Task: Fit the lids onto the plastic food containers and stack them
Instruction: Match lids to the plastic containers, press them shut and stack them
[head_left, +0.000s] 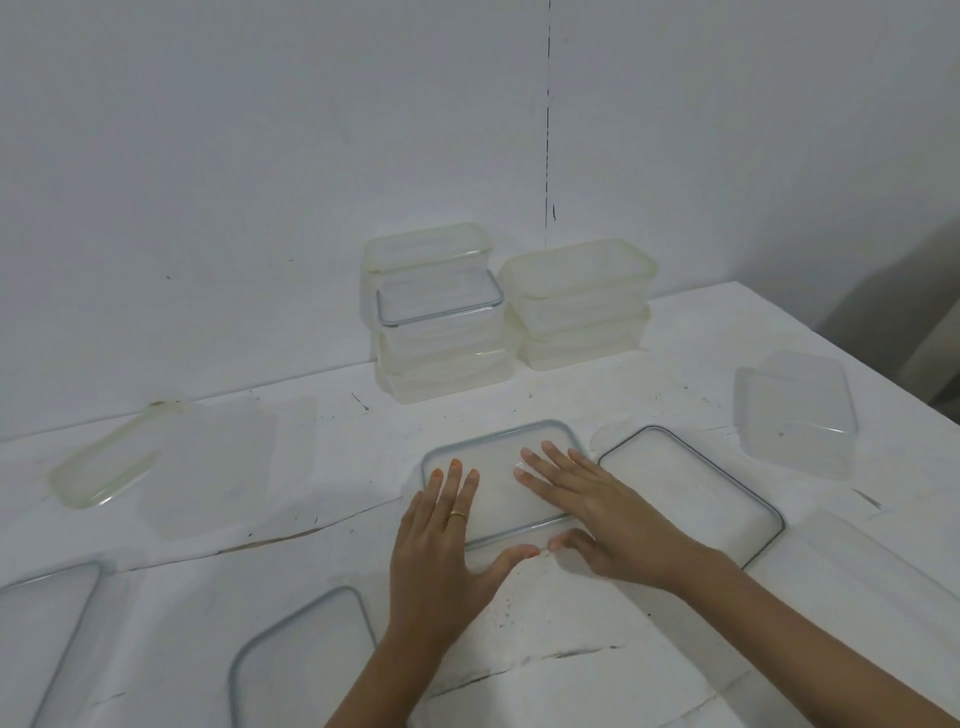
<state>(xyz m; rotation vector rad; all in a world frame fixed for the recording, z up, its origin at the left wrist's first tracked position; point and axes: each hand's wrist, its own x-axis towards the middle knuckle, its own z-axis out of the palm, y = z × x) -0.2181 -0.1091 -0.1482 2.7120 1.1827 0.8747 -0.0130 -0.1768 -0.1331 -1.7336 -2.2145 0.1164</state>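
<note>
The big white worktop (571, 675) has boxes and lids all over it. At the back, by the wall, the left stack (441, 332) and the right stack (576, 301) look done. So I think the job is about half way. A lone box (795, 415) sits far to the right, and I cannot tell if it has a lid. A spare lid (691, 488) lies just beside the middle lid (498, 452). A yellow lid (98, 473) lies far to the left. The left hand (441, 545) and right hand (597, 514) lie flat on the middle lid with straight fingers. There is no closed grip, they just press down. It looks like a box is under it, but that is hard to see.
</note>
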